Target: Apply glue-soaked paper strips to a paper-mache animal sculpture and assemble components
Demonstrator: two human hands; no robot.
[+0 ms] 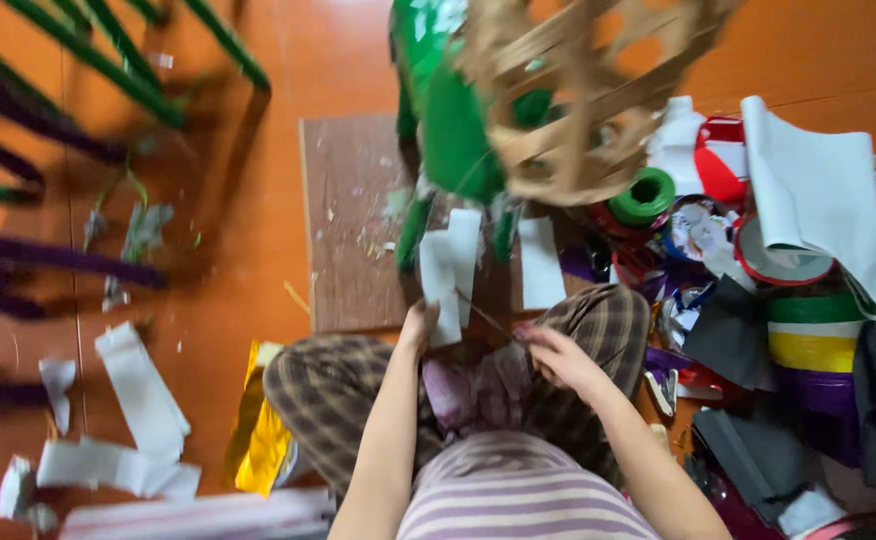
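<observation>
Our left hand [419, 322] pinches the thin white paper strip [448, 272], light and floppy, best held at its lower edge, while our right hand [558, 358] closes on slim scissors [486, 318].

Torn white paper scraps [138, 400] were scattered on the orange floor [238, 270], beside a crumpled gold foil sheet [258, 430]. Green and purple bars [108, 60] were seen at upper left. A green spool [644, 196], a white sheet [818, 190] and rolls of coloured tape [815, 335] were piled at right.
</observation>
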